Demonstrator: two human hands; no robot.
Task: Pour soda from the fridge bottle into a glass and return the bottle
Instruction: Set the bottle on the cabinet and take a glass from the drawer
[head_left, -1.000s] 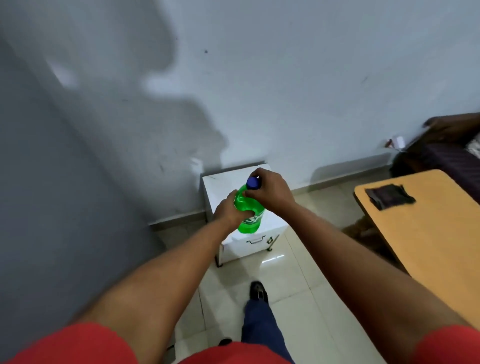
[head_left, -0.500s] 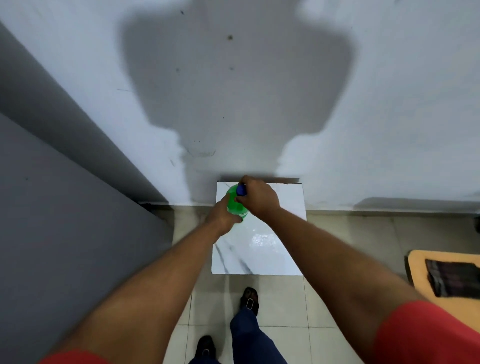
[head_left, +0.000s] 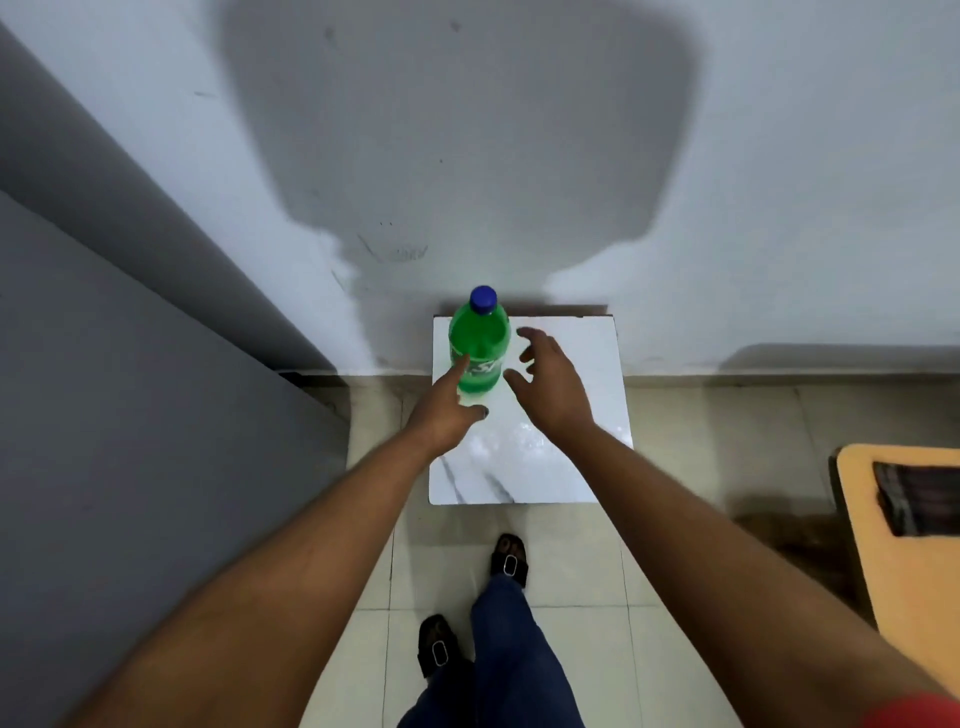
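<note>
Nearest the camera, two legs in blue jeans (head_left: 511, 654) and black sandals (head_left: 510, 561) stand on the pale tiled floor (head_left: 670, 566). Both bare forearms reach forward from red sleeves (head_left: 914, 714) over a small white marble tabletop (head_left: 566, 457) set against the wall. The left hand (head_left: 447, 408) is open, fingers extended; its fingertips lie against the lower left side of the green soda bottle (head_left: 479, 353), without wrapping around it. The right hand (head_left: 548, 382) is spread wide, fingers curled loosely, just beside the bottle's right side and apart from it. The bottle stands upright near the tabletop's far left corner, its blue cap (head_left: 483, 300) on. To the right, an orange table corner (head_left: 852, 499) carries a dark cloth (head_left: 914, 499). Beyond, the person's shadow falls on the white wall (head_left: 779, 156).
</note>
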